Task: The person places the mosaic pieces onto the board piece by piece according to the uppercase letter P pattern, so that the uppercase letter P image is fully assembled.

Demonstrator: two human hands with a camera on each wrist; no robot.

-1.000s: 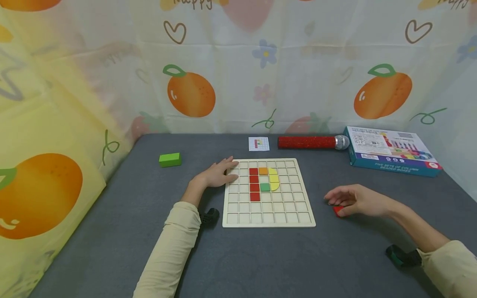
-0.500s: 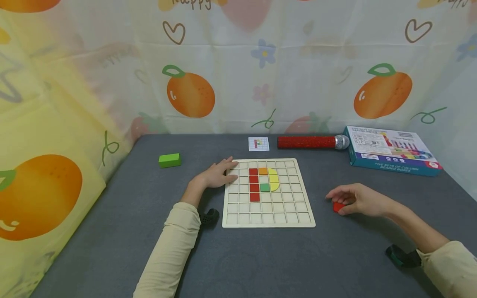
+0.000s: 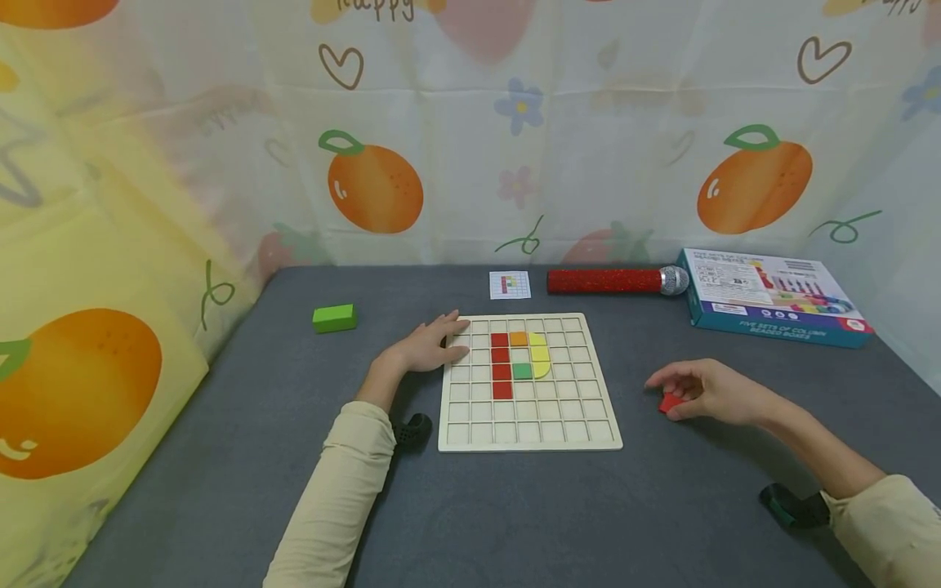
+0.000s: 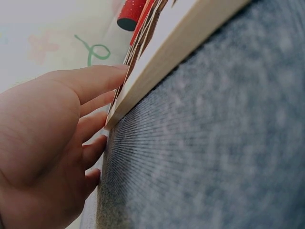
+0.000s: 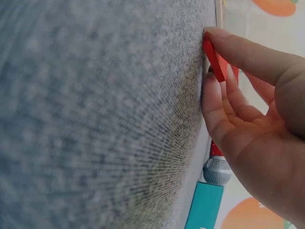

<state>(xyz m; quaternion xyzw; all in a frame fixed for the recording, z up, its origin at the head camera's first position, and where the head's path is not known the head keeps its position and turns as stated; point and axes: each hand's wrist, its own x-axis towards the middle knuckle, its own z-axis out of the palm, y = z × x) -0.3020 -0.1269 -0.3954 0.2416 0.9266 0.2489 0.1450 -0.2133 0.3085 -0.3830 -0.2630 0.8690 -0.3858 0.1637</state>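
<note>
A pale wooden grid board (image 3: 529, 412) lies mid-table with red, orange, yellow and green tiles in some squares. The red tiles (image 3: 501, 367) form a column. My left hand (image 3: 428, 343) rests at the board's upper left edge, fingers extended; in the left wrist view the thumb and fingertips touch its rim (image 4: 157, 71). To the right of the board, just over the cloth, my right hand (image 3: 716, 394) pinches a small red tile (image 3: 670, 402) between thumb and fingers. The right wrist view shows that red tile (image 5: 214, 57) tilted on edge, partly behind the thumb.
Behind the board lie a small pattern card (image 3: 510, 285) and a red glittery microphone-like tube (image 3: 606, 282). A blue and white box (image 3: 772, 298) stands at the back right. A green block (image 3: 334, 318) sits at the left. A printed curtain (image 3: 470, 163) hangs behind the table.
The red tile has turned and tilted in my right hand's fingers, and that hand has shifted very slightly up and right. My left hand stays on the board's edge.
</note>
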